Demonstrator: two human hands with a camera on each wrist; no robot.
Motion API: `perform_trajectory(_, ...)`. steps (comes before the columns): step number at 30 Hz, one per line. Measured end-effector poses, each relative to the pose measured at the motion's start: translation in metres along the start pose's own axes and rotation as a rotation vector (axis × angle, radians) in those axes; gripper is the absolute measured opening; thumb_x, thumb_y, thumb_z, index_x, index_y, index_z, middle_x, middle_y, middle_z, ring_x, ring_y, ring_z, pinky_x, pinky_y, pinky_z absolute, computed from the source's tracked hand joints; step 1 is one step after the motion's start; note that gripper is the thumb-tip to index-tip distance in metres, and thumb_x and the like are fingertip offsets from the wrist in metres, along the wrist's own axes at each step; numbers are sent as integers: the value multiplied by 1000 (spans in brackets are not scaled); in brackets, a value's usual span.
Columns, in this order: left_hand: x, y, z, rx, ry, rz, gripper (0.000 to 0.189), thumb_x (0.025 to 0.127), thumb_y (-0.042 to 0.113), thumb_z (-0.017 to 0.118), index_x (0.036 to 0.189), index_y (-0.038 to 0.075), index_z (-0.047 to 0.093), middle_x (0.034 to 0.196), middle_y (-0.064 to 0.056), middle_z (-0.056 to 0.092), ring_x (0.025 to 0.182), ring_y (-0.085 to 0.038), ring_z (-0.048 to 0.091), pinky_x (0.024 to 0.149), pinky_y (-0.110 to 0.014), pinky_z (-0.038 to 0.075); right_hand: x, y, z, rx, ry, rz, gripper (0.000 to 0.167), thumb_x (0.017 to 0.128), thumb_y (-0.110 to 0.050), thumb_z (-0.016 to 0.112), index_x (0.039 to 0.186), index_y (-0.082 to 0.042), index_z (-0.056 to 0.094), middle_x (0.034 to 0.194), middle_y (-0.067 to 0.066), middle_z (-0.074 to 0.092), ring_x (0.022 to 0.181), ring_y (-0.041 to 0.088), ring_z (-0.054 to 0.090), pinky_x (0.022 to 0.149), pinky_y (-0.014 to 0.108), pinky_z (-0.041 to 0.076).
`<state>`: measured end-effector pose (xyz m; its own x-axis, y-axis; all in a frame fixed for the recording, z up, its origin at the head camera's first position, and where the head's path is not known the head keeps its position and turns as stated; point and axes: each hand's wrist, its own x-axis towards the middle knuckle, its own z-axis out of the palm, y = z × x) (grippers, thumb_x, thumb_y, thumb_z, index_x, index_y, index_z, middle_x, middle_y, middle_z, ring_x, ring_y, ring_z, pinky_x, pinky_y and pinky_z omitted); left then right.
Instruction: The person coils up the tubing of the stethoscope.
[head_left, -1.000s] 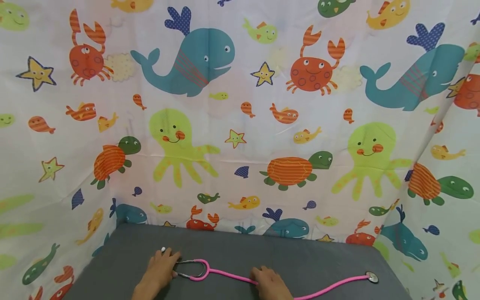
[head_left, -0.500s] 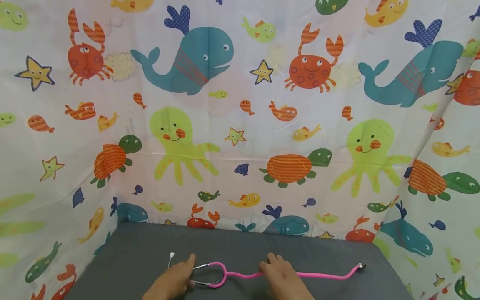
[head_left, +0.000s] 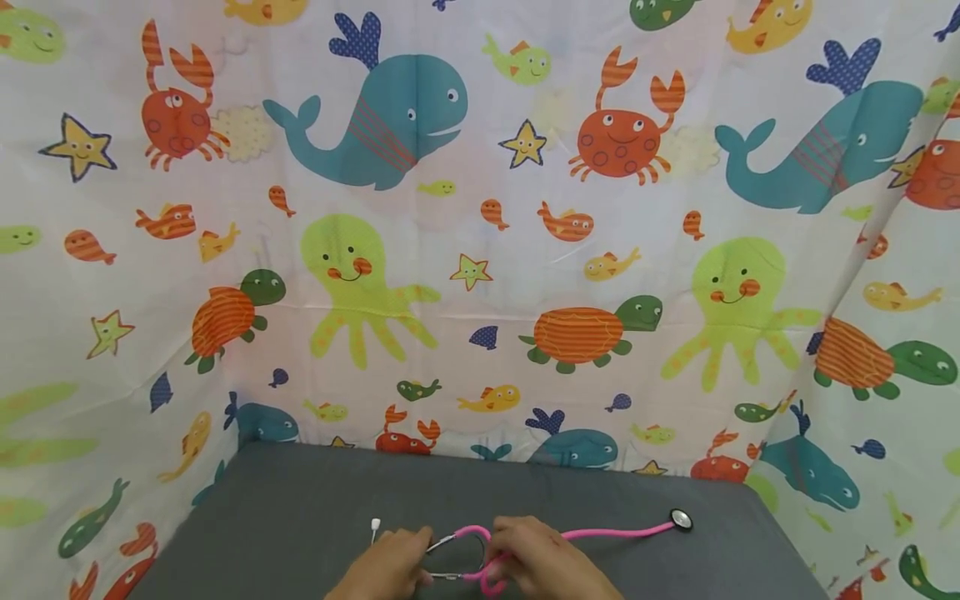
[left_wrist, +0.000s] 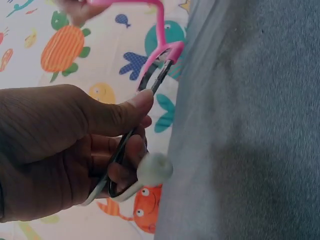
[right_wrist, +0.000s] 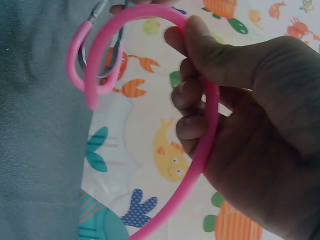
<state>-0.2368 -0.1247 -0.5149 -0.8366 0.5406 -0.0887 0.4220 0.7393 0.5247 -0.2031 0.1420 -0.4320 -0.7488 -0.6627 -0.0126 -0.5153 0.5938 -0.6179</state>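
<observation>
A pink stethoscope (head_left: pixel 600 533) is held between my two hands above the grey surface. My left hand (head_left: pixel 390 562) grips its metal ear tubes (left_wrist: pixel 161 76), thumb on top and fingers curled round them. A whitish ear tip (left_wrist: pixel 155 170) sticks out beyond those fingers; in the head view a white ear tip (head_left: pixel 375 524) shows left of the hand. My right hand (head_left: pixel 543 554) grips the pink tubing (right_wrist: pixel 212 105) close to the fork, and the tubing bends in a loop there. The round chest piece (head_left: pixel 681 520) hangs out to the right at the tubing's end.
A grey cloth-covered table (head_left: pixel 315 483) lies under the hands. Behind it and at both sides hangs a white curtain (head_left: pixel 510 275) printed with sea animals.
Both hands have lifted the stethoscope. The left hand has moved right, bringing the ear tubes close to my right hand. The tubing now loops, and the chest piece has shifted left.
</observation>
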Motion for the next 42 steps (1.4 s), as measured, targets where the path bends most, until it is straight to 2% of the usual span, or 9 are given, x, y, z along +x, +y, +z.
perform_trajectory(2, -3, 16, -5, -23, -14, -39, 22, 90, 17, 81, 101, 11, 64, 80, 6, 66, 68, -2, 53, 61, -28, 46, 5, 3, 1, 34, 5, 6, 7, 97, -18, 73, 97, -17, 80, 80, -12, 60, 74, -5, 53, 70, 17, 48)
perform_trajectory(4, 1, 13, 1, -60, -38, -38, 21, 91, 18, 81, 102, 11, 65, 81, 6, 67, 69, -2, 56, 60, -28, 47, 9, 5, 2, 69, 18, 3, 8, 97, -17, 72, 99, -14, 80, 81, -11, 61, 73, -5, 53, 68, 16, 49)
perform_trajectory(7, 21, -22, 29, -163, -84, -4, 22, 91, 25, 82, 104, 17, 67, 80, 12, 67, 69, 0, 59, 61, -25, 49, 13, 8, 4, 110, 44, -23, 12, 98, -18, 71, 101, -9, 79, 82, -9, 61, 71, -5, 51, 65, 15, 48)
perform_trajectory(10, 45, -63, 63, -232, -97, 99, 23, 92, 37, 80, 108, 27, 66, 78, 17, 64, 65, 3, 58, 58, -21, 49, 16, 10, 9, 101, 79, -51, 14, 99, -21, 70, 99, -10, 79, 83, -8, 62, 72, -6, 51, 66, 15, 48)
perform_trajectory(13, 55, -74, 74, -256, -102, 177, 22, 95, 39, 76, 113, 29, 68, 75, 19, 61, 60, 4, 54, 55, -20, 47, 17, 12, 14, 20, 130, -69, 13, 99, -23, 69, 98, -14, 79, 86, -11, 63, 76, -8, 52, 71, 15, 50)
perform_trajectory(18, 31, -23, 38, -313, -166, 122, 21, 98, 36, 73, 111, 20, 70, 71, 15, 56, 59, 1, 47, 53, -22, 41, 15, 18, 25, -184, 300, -177, 8, 96, -23, 74, 96, -16, 77, 85, -11, 59, 79, -6, 50, 73, 12, 49)
perform_trajectory(24, -3, 44, -2, -413, -132, -25, 29, 97, 42, 73, 96, 12, 72, 68, 7, 57, 60, -7, 51, 56, -25, 40, 16, 25, 38, -382, 575, -392, 8, 91, -21, 79, 92, -15, 75, 81, -9, 51, 76, -1, 45, 71, 4, 38)
perform_trajectory(31, -5, 67, -9, -305, 33, -163, 35, 92, 47, 77, 87, 14, 69, 66, 5, 54, 59, -9, 49, 56, -26, 38, 17, 25, 39, -464, 649, -427, 11, 86, -18, 84, 91, -15, 74, 80, -9, 50, 74, -1, 41, 70, 3, 34)
perform_trajectory(42, -7, 72, -13, -101, 115, -139, 42, 88, 59, 75, 84, 19, 61, 67, 6, 50, 58, -8, 43, 54, -27, 34, 17, 25, 45, -487, 833, -395, 9, 88, -17, 83, 89, -14, 74, 83, -8, 54, 75, 1, 44, 70, 3, 35)
